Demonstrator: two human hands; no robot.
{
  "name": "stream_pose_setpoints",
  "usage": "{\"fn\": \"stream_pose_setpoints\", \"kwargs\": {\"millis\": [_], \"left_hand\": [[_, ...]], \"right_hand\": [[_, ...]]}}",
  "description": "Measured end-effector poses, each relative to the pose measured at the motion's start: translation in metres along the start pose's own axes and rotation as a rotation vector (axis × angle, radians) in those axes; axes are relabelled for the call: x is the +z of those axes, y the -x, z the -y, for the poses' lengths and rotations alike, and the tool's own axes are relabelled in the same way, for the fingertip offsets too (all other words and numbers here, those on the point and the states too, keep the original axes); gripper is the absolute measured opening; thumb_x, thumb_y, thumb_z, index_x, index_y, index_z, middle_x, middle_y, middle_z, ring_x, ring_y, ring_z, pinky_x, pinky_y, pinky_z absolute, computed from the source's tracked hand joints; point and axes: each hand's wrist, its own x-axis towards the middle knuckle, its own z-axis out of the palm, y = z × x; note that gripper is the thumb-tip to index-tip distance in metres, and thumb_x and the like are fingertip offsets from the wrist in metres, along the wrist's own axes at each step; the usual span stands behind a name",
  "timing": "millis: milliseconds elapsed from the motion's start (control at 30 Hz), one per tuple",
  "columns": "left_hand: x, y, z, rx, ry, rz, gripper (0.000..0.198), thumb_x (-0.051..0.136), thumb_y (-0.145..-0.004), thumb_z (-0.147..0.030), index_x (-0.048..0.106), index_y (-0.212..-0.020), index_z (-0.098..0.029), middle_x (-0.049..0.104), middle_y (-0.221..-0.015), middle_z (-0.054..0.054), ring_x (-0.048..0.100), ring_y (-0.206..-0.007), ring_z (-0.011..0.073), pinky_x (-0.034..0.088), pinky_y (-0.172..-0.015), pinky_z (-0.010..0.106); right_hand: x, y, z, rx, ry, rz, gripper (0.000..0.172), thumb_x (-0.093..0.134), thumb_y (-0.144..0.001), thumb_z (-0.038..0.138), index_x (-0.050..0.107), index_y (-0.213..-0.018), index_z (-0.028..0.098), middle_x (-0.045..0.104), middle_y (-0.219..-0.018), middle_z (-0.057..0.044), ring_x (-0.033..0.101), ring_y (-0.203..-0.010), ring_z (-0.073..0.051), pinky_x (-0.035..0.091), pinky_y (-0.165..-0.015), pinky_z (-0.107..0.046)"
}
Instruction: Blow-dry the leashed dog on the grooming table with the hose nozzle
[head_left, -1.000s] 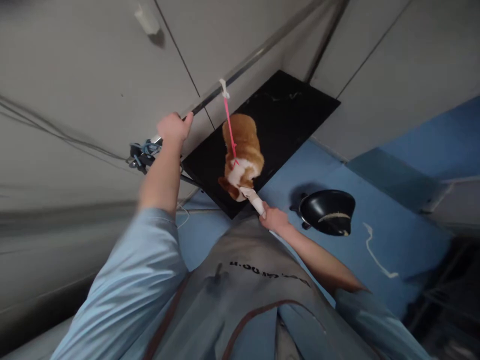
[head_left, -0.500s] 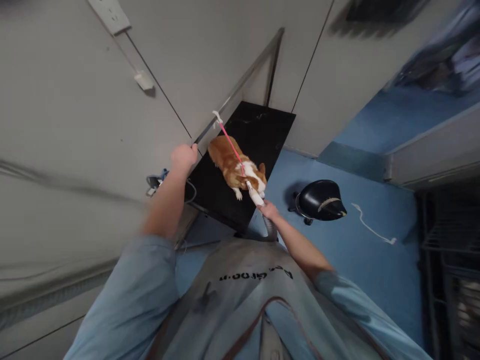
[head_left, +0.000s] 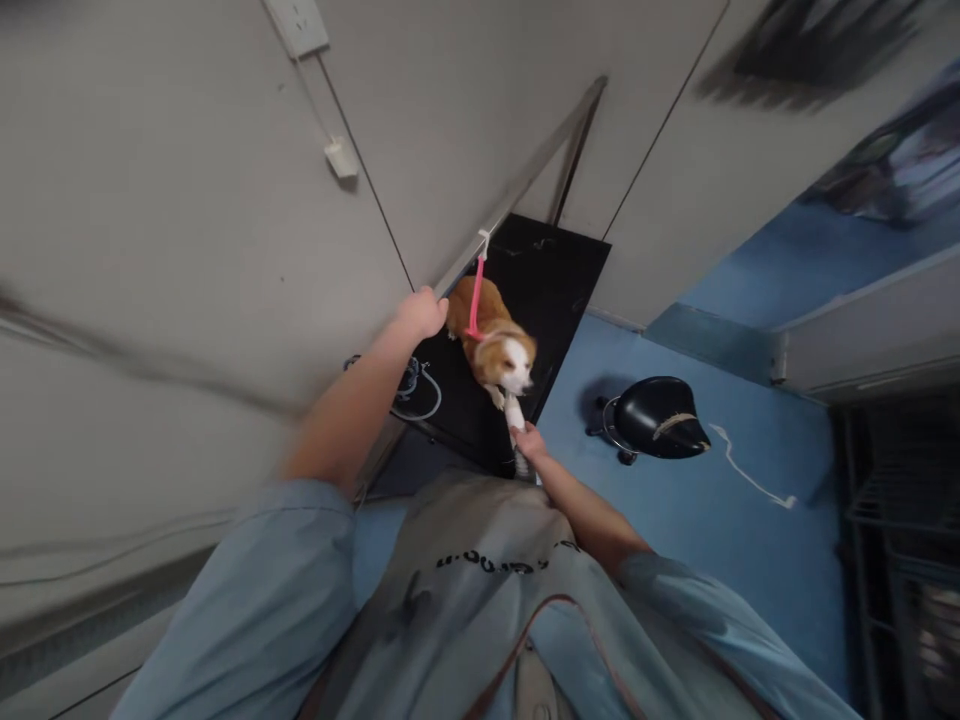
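Observation:
A brown and white dog (head_left: pixel 491 305) is on a black table (head_left: pixel 566 260), its head up and turned toward the right. Round its neck runs a pink leash (head_left: pixel 477 295), fastened by a white clip or tie (head_left: pixel 484 240) to a metal bar (head_left: pixel 517 195). My left hand (head_left: pixel 425 312) is closed round the near end of that bar, left of the dog. Just below the dog's muzzle, my right hand (head_left: pixel 529 440) grips a white handheld nozzle (head_left: pixel 514 412) with a ribbed hose (head_left: pixel 521 465). Whether the nozzle's tip touches the dog's front leg I cannot tell.
A black saddle stool (head_left: pixel 656 417) on castors stands on the blue floor (head_left: pixel 600 520), right of the table. Coiled grey tubing (head_left: pixel 424 395) lies by the table's left edge. A power strip (head_left: pixel 298 25) and plug (head_left: pixel 341 158) are on the wall. Dark racks (head_left: pixel 892 540) stand far right.
The dog has raised and turned its head, and the leash hangs steeper. The nozzle in my right hand has moved down off its head. My left hand appears further right, still at the bar.

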Motion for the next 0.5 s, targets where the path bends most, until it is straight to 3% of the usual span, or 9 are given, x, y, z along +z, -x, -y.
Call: {"fn": "stream_pose_setpoints", "kwargs": {"millis": [100, 200, 333, 500], "left_hand": [[0.007, -0.001, 0.002, 0.015, 0.016, -0.041, 0.068, 0.029, -0.111, -0.054, 0.061, -0.132, 0.002, 0.073, -0.122, 0.028, 0.071, -0.116, 0.0289, 0.044, -0.09, 0.043], [0.01, -0.001, 0.005, 0.027, 0.026, -0.051, 0.063, 0.032, -0.111, -0.05, 0.063, -0.129, 0.002, 0.073, -0.121, 0.028, 0.071, -0.112, 0.0275, 0.043, -0.087, 0.041], [0.009, 0.003, 0.006, 0.002, 0.015, -0.053, 0.055, 0.038, -0.108, -0.042, 0.064, -0.129, 0.001, 0.073, -0.121, 0.028, 0.071, -0.11, 0.0297, 0.047, -0.088, 0.041], [0.002, 0.013, 0.004, -0.117, -0.006, -0.016, 0.056, 0.036, -0.105, -0.047, 0.066, -0.134, -0.009, 0.074, -0.122, 0.026, 0.071, -0.116, 0.0357, 0.052, -0.095, 0.043]], "right_hand": [[-0.005, -0.005, -0.019, -0.012, -0.061, -0.041, 0.059, 0.041, -0.107, 0.038, 0.046, -0.161, 0.018, 0.066, -0.151, -0.013, 0.066, -0.136, -0.025, 0.053, -0.112, -0.038], [-0.011, -0.012, -0.034, -0.065, -0.104, -0.032, 0.061, 0.051, -0.103, 0.036, 0.046, -0.162, 0.019, 0.059, -0.16, -0.009, 0.058, -0.146, -0.021, 0.046, -0.121, -0.035], [-0.015, -0.026, -0.04, -0.098, -0.145, -0.02, 0.064, 0.056, -0.101, 0.034, 0.047, -0.162, 0.019, 0.056, -0.163, -0.009, 0.055, -0.15, -0.022, 0.041, -0.126, -0.036], [-0.02, -0.043, -0.043, -0.123, -0.189, 0.007, 0.065, 0.064, -0.097, 0.035, 0.053, -0.158, 0.019, 0.059, -0.16, -0.011, 0.058, -0.147, -0.024, 0.043, -0.124, -0.039]]}}
